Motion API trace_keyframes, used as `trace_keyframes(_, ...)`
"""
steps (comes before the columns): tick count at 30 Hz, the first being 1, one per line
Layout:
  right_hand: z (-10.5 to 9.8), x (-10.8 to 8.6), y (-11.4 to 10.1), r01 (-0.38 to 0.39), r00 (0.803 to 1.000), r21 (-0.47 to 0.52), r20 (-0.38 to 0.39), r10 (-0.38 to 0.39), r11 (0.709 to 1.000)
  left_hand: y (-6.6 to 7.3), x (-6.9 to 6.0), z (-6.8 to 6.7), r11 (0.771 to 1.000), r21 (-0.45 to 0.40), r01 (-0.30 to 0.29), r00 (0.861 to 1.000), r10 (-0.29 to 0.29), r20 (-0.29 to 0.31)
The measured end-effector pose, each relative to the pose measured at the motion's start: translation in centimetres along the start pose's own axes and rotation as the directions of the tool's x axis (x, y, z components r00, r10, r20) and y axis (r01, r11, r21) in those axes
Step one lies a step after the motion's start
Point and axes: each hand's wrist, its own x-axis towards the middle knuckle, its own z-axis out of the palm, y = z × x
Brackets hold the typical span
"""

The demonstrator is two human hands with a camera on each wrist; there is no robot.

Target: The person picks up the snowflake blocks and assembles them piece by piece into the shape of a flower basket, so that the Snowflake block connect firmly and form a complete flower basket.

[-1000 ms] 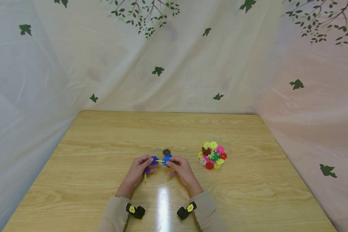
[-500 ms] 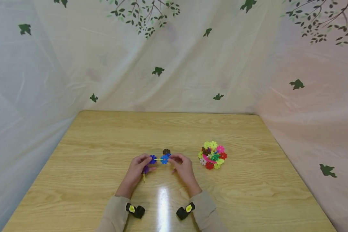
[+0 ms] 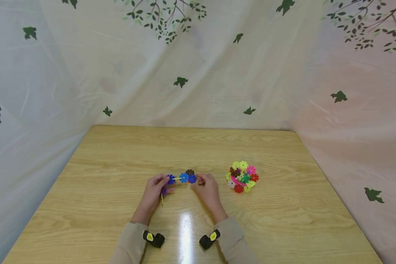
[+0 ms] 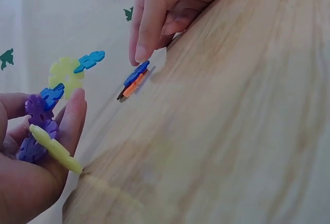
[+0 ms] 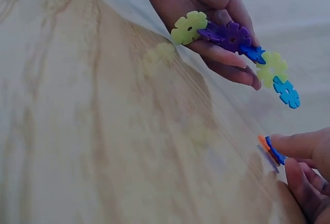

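Note:
My left hand (image 3: pixel 154 190) holds a chain of joined plastic snowflake discs (image 4: pixel 38 108) between thumb and fingers. Purple discs (image 5: pixel 232 37) lie against the fingers, with a yellow disc (image 5: pixel 188 28) at the near end. At the far end a blue disc (image 5: pixel 252 53), another yellow disc (image 5: pixel 273 69) and a light blue disc (image 5: pixel 286 92) stick out. My right hand (image 3: pixel 208 190) has its fingertips at the edge of a dark blue disc (image 3: pixel 192 179); whether they pinch it is unclear. That disc overlaps an orange disc (image 4: pixel 135 83) and a brown disc (image 3: pixel 189 172) on the table.
A heap of mixed snowflake discs (image 3: pixel 242 178), yellow, red, pink, green and brown, lies on the wooden table (image 3: pixel 283 220) to the right. A pale patterned cloth (image 3: pixel 198 99) hangs behind and on both sides. Each wrist wears a black camera (image 3: pixel 157 240).
My right fingers have let go of the light blue disc and reached the dark blue disc on the table. My left hand has shifted the chain slightly left and away from me.

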Motion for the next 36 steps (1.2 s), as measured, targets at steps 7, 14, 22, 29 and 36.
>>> trace_keyframes(7,0.28,0.28,-0.58,-0.013,1.0,-0.118,0.007,0.014,0.993,0.15,-0.07,0.06,1.0,-0.002,-0.008,1.0,0.008,0.009)
trace_keyframes(14,0.32,0.33,-0.78,-0.027,1.0,-0.131,-0.009,0.026,0.991,0.19,-0.2,0.06,1.0,-0.004,-0.003,1.0,0.003,0.016)
trace_keyframes(22,0.09,0.08,-0.68,-0.04,0.999,-0.028,-0.019,0.04,0.999,-0.09,-0.06,0.05,1.0,-0.009,0.004,1.0,-0.004,0.018)
trace_keyframes(29,0.14,-0.06,-0.56,-0.06,0.998,0.129,-0.003,0.061,0.99,-0.27,-0.01,0.01,1.0,-0.02,0.012,1.0,-0.011,0.021)
trace_keyframes(36,0.19,-0.19,-0.78,-0.069,0.997,0.291,0.05,0.057,0.954,-0.47,0.22,-0.07,0.999,-0.05,-0.013,1.0,0.013,-0.006)
